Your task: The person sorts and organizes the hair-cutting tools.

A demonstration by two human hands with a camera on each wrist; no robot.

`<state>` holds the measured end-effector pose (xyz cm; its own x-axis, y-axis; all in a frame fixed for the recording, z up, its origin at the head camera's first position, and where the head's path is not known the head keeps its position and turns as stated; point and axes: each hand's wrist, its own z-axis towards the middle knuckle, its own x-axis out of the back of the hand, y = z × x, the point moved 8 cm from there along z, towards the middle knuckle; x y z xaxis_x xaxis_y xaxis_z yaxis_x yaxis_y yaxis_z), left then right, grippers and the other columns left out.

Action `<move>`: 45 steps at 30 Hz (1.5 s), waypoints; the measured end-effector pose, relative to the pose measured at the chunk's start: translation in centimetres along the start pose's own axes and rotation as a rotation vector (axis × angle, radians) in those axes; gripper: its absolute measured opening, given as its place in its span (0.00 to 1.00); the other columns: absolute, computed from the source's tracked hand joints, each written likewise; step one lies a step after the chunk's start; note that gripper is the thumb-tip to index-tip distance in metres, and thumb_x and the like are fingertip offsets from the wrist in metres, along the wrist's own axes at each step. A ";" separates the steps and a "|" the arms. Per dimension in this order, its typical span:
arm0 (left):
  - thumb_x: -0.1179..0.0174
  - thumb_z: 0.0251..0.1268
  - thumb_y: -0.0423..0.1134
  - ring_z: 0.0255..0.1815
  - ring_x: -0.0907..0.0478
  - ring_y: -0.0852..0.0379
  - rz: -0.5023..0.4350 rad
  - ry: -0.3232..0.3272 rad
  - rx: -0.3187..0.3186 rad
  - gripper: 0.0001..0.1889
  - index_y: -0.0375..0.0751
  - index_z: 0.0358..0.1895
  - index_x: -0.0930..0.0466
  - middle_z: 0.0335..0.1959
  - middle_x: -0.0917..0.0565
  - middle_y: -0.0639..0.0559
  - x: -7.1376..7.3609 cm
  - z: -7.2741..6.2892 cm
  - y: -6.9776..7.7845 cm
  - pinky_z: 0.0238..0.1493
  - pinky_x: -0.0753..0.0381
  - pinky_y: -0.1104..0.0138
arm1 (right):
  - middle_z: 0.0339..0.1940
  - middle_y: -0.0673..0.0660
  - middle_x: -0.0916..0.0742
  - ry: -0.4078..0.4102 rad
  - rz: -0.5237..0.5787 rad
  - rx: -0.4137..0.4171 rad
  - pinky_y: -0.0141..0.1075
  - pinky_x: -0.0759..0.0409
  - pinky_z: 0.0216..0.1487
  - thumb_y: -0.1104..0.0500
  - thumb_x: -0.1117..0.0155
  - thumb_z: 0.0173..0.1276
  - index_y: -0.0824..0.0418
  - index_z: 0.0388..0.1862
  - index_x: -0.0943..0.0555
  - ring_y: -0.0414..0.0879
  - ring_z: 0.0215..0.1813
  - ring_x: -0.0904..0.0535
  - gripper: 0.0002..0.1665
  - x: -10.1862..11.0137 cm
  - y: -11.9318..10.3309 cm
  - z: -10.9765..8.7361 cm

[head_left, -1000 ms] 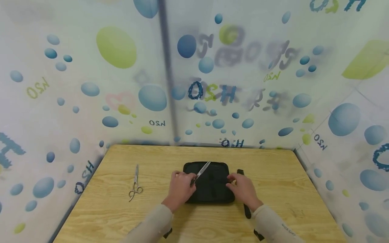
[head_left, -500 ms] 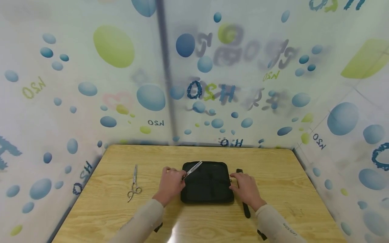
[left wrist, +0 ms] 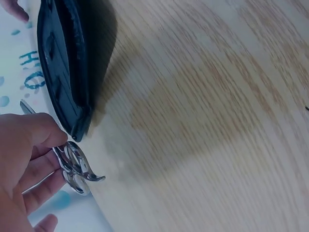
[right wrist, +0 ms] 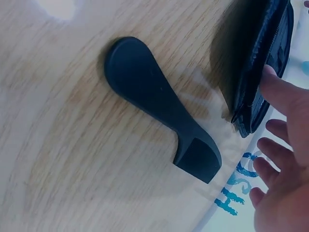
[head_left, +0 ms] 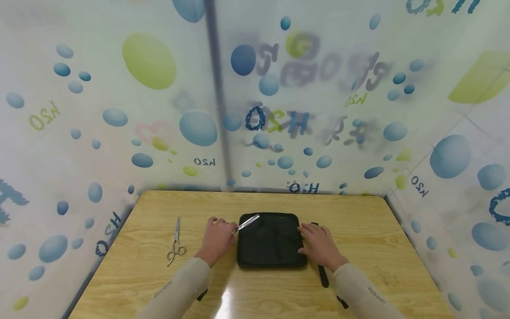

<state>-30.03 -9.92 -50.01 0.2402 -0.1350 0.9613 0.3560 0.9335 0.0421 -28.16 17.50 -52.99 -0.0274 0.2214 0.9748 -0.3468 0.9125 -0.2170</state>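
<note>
Two-handed work, lower centre: the left hand [head_left: 217,239] pinches scissors [head_left: 249,222] reaching over the upper left of a case [head_left: 272,248]; the right hand [head_left: 318,243], fingers [right wrist: 276,151] loosely spread, touches its right edge. Handling scissors appears the step; moving them calls for a steady grip. Wooden table [head_left: 352,215], bubble-print wall [head_left: 167,102] beyond.

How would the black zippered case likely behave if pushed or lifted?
The black zippered case probably flexes slightly but mostly holds its shape: its rim looks wrinkled in the wrist views, yet its outline is a neat rounded rectangle. It seems unlikely to roll or tip, lying flat and broad on the wooden table.
</note>
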 end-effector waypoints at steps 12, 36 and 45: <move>0.36 0.51 0.33 0.36 0.18 0.51 0.015 -0.075 0.026 0.06 0.47 0.34 0.15 0.27 0.12 0.54 -1.1 0.1 -1.2 0.60 0.29 0.47 | 0.77 0.60 0.34 -0.141 -0.046 0.031 0.61 0.49 0.76 0.39 0.28 0.56 0.58 0.74 0.35 0.60 0.78 0.41 0.51 -1.7 -0.3 0.6; 0.34 0.54 0.33 0.36 0.19 0.53 0.063 -0.074 0.009 0.06 0.48 0.33 0.13 0.29 0.11 0.55 -1.0 0.3 -1.1 0.61 0.29 0.47 | 0.79 0.61 0.39 -0.249 -0.059 -0.007 0.63 0.63 0.77 0.36 0.28 0.53 0.59 0.75 0.36 0.59 0.80 0.48 0.55 -2.9 -0.9 0.2; 0.33 0.56 0.34 0.39 0.19 0.53 0.084 -0.116 0.008 0.06 0.49 0.36 0.13 0.32 0.11 0.56 -1.1 0.4 -1.0 0.63 0.30 0.47 | 0.78 0.63 0.38 -0.269 -0.060 0.001 0.64 0.64 0.76 0.36 0.28 0.53 0.61 0.74 0.36 0.60 0.80 0.46 0.55 -3.1 -1.5 -0.5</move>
<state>-31.00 -10.55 -51.02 0.1627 -0.0178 0.9865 0.3315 0.9427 -0.0376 -27.10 15.65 -55.71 -0.2548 0.0679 0.9646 -0.3562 0.9208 -0.1589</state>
